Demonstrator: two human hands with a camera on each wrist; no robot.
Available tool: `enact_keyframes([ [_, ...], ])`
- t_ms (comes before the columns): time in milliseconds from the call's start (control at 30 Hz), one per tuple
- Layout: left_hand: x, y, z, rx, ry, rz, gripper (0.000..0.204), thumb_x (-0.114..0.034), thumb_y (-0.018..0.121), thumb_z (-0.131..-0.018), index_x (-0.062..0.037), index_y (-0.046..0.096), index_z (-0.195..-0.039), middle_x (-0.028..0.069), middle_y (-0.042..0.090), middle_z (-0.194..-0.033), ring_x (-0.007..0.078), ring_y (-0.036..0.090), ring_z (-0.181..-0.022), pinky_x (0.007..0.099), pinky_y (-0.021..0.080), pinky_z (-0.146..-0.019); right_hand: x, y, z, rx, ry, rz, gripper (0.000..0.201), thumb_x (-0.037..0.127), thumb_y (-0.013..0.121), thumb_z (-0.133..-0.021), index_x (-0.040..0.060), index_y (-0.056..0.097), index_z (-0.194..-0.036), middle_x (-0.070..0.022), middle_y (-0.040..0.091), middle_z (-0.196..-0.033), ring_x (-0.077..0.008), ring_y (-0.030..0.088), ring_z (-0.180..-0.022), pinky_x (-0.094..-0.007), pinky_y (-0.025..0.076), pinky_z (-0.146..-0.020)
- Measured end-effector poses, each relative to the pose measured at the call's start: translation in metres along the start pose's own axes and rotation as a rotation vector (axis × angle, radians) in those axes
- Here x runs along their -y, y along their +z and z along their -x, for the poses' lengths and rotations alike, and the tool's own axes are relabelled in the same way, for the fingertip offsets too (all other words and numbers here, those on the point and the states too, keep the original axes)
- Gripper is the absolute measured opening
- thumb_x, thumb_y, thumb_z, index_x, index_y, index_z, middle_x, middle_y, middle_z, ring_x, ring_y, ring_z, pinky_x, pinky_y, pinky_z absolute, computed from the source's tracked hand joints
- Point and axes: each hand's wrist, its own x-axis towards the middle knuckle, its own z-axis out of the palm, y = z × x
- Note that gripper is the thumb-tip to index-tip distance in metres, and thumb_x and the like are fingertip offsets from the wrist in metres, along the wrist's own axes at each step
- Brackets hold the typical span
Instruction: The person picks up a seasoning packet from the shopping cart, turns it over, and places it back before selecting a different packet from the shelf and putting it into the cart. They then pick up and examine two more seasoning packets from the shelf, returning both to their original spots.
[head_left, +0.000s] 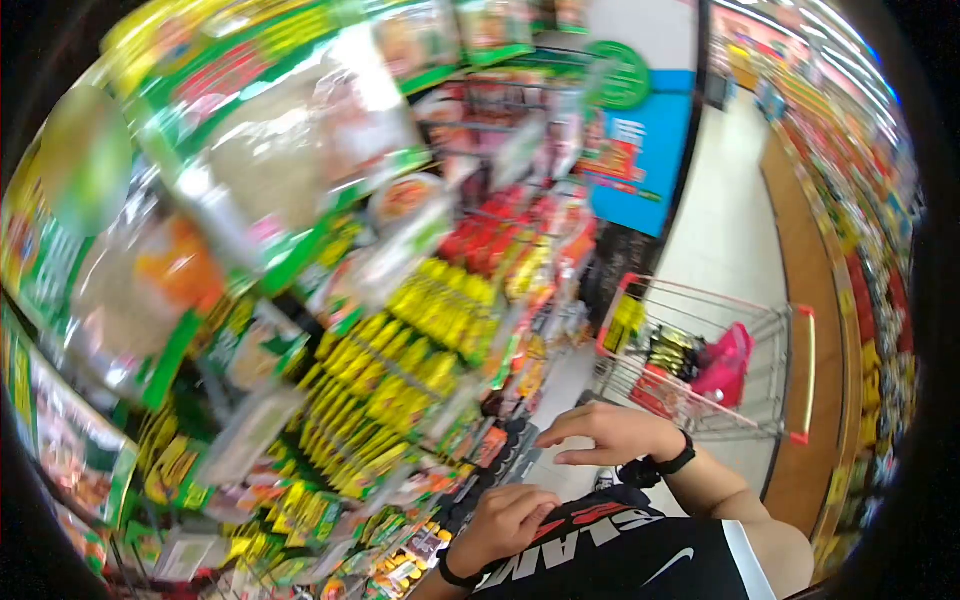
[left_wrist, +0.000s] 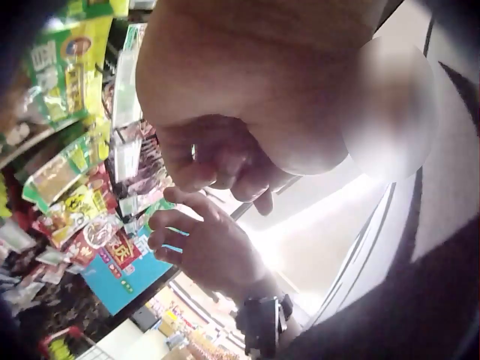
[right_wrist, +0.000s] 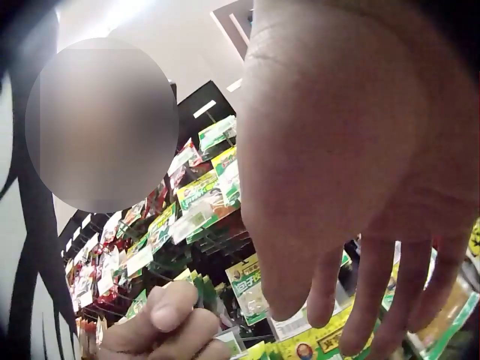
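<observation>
In the head view the left hand (head_left: 510,520) is held before the torso, its fingers loosely bent and nothing in them. The right hand (head_left: 615,435) is a little higher and to the right, fingers relaxed and empty. Close up in the left wrist view, the left hand (left_wrist: 225,97) has bent fingers and a ring, with the right hand (left_wrist: 214,244) below it. Straight fingers hang from the right hand (right_wrist: 337,150) in the right wrist view; the left hand (right_wrist: 169,326) is at the lower left. Neither hand touches the hanging yellow packets (head_left: 375,385).
Racks of packaged food (head_left: 290,150) fill the left side. A shopping cart (head_left: 700,420) holding a pink item (head_left: 725,365) and several packets is at the right. Beyond it run a pale floor aisle (head_left: 715,210) and a long shelf (head_left: 805,270). A blue sign (head_left: 640,160) hangs at the rack's end.
</observation>
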Motion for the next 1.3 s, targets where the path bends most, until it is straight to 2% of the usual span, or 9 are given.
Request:
enact_keyframes([
  [167, -0.013, 0.077, -0.079, 0.034, 0.098, 0.042, 0.009, -0.001, 0.069, -0.083, -0.0044, 0.068, -0.091, 0.0117, 0.062, -0.071, 0.0291, 0.062, -0.061, 0.0356, 0.048, -0.057, -0.032, -0.039, 0.094, 0.004, 0.052, 0.016, 0.043, 0.028, 0.064, -0.096, 0.0007, 0.059, -0.128, -0.0199, 0.065, -0.119, -0.0376, 0.062, -0.108, -0.0437, 0.049, -0.094],
  [267, -0.024, 0.124, -0.123, 0.179, 0.163, 0.071, 0.013, 0.000, 0.070, -0.081, -0.0051, 0.068, -0.093, 0.0121, 0.062, -0.071, 0.0284, 0.062, -0.062, 0.0355, 0.048, -0.058, -0.036, -0.075, 0.158, -0.015, 0.268, 0.071, 0.043, 0.029, 0.064, -0.095, 0.0026, 0.059, -0.129, -0.0196, 0.064, -0.121, -0.0377, 0.061, -0.109, -0.0441, 0.049, -0.095],
  [533, -0.023, 0.235, -0.209, 0.487, 0.071, 0.204, 0.004, -0.006, 0.055, -0.090, -0.0042, 0.054, -0.086, 0.0126, 0.058, -0.071, 0.0346, 0.060, -0.065, 0.0425, 0.047, -0.060, -0.076, -0.107, 0.327, -0.229, 0.610, 0.127, 0.049, 0.030, 0.066, -0.091, 0.0024, 0.056, -0.130, -0.0217, 0.065, -0.111, -0.0401, 0.062, -0.104, -0.0472, 0.050, -0.089],
  [800, 0.017, 0.315, -0.294, 0.688, 0.021, 0.307, 0.017, -0.014, 0.051, -0.094, -0.0016, 0.053, -0.082, 0.0165, 0.052, -0.067, 0.0365, 0.057, -0.062, 0.0410, 0.044, -0.059, -0.084, -0.116, 0.395, -0.447, 0.818, 0.115, 0.051, 0.031, 0.066, -0.091, 0.0031, 0.054, -0.131, -0.0209, 0.065, -0.108, -0.0402, 0.061, -0.102, -0.0465, 0.050, -0.088],
  [833, 0.024, 0.323, -0.307, 0.674, -0.024, 0.325, 0.022, -0.016, 0.053, -0.095, -0.0016, 0.053, -0.079, 0.0149, 0.049, -0.065, 0.0313, 0.054, -0.060, 0.0381, 0.042, -0.058, -0.083, -0.118, 0.397, -0.461, 0.849, 0.099, 0.051, 0.032, 0.066, -0.090, 0.0034, 0.055, -0.131, -0.0210, 0.065, -0.107, -0.0404, 0.061, -0.102, -0.0464, 0.050, -0.088],
  [933, 0.084, 0.359, -0.339, 0.611, -0.039, 0.377, 0.029, -0.018, 0.055, -0.097, -0.0008, 0.051, -0.075, 0.0118, 0.048, -0.064, 0.0209, 0.050, -0.060, 0.0356, 0.041, -0.058, -0.090, -0.123, 0.401, -0.513, 0.930, 0.082, 0.050, 0.031, 0.067, -0.090, 0.0044, 0.055, -0.131, -0.0208, 0.066, -0.107, -0.0405, 0.062, -0.101, -0.0465, 0.050, -0.088],
  [1067, 0.203, 0.418, -0.378, 0.572, -0.405, 0.484, 0.025, -0.019, 0.060, -0.097, 0.0013, 0.064, -0.083, 0.0029, 0.061, -0.074, 0.0113, 0.052, -0.069, 0.0294, 0.045, -0.065, -0.105, -0.119, 0.412, -0.621, 1.103, 0.130, 0.048, 0.031, 0.068, -0.089, 0.0061, 0.056, -0.129, -0.0201, 0.066, -0.105, -0.0391, 0.062, -0.099, -0.0464, 0.050, -0.086],
  [1167, 0.288, 0.461, -0.406, 0.412, -0.557, 0.484, 0.022, -0.018, 0.064, -0.094, 0.0025, 0.071, -0.099, 0.0044, 0.069, -0.086, 0.0145, 0.061, -0.078, 0.0290, 0.049, -0.074, -0.123, -0.122, 0.411, -0.596, 1.303, 0.175, 0.047, 0.031, 0.069, -0.089, 0.0063, 0.057, -0.127, -0.0197, 0.065, -0.104, -0.0389, 0.062, -0.098, -0.0463, 0.051, -0.085],
  [1300, 0.449, 0.525, -0.406, 0.316, -0.802, 0.299, 0.030, -0.021, 0.068, -0.088, 0.0040, 0.071, -0.105, 0.0138, 0.072, -0.096, 0.0217, 0.067, -0.090, 0.0332, 0.051, -0.082, -0.153, -0.129, 0.398, -0.484, 1.505, 0.088, 0.048, 0.031, 0.069, -0.088, 0.0064, 0.057, -0.127, -0.0203, 0.065, -0.106, -0.0409, 0.062, -0.097, -0.0465, 0.051, -0.086],
])
